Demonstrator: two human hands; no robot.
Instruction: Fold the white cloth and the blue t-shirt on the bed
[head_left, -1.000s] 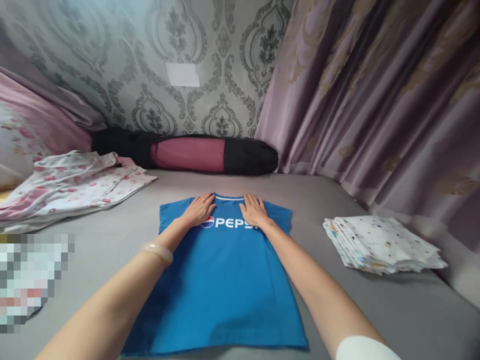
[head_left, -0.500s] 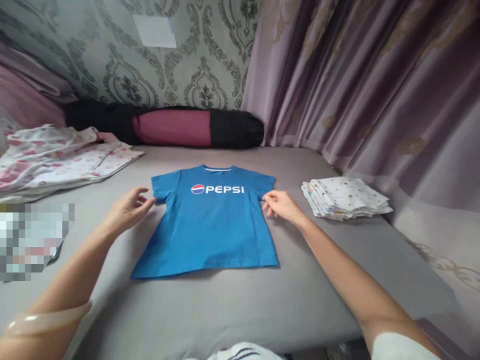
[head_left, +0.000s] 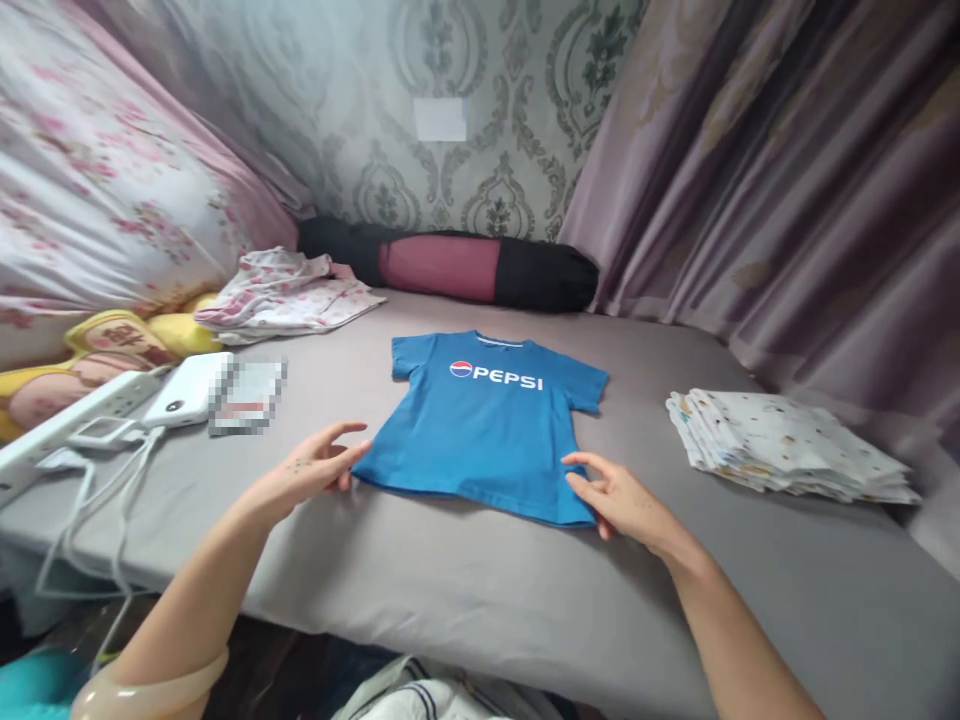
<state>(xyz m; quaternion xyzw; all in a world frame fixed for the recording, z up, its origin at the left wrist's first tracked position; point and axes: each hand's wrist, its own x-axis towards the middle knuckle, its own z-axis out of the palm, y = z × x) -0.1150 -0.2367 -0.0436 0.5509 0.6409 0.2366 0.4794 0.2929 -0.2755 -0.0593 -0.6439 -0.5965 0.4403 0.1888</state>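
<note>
A blue T-shirt (head_left: 480, 440) with a white PEPSI print lies spread flat on the grey bed sheet, its neck away from me and its hem toward me. My left hand (head_left: 315, 468) is at the shirt's lower left corner, fingers apart, with the fingertips beside the hem's edge. Over the lower right corner is my right hand (head_left: 619, 498), its thumb and index finger apart above the blue cloth. Neither hand visibly grips the fabric. A pale bangle (head_left: 161, 690) circles my left forearm.
Right of the shirt lies a stack of folded white printed cloths (head_left: 787, 440). A black and maroon bolster bag (head_left: 442, 268) rests against the wall. At left are crumpled floral clothing (head_left: 289, 300), a white power bank (head_left: 189, 388), a power strip (head_left: 82, 420) with cables, and a yellow plush (head_left: 112, 345).
Both hands have moved from beside the sleeves down to the shirt's lower corners. My right fingers have parted from their pinch near the right sleeve. The view has swung left.
</note>
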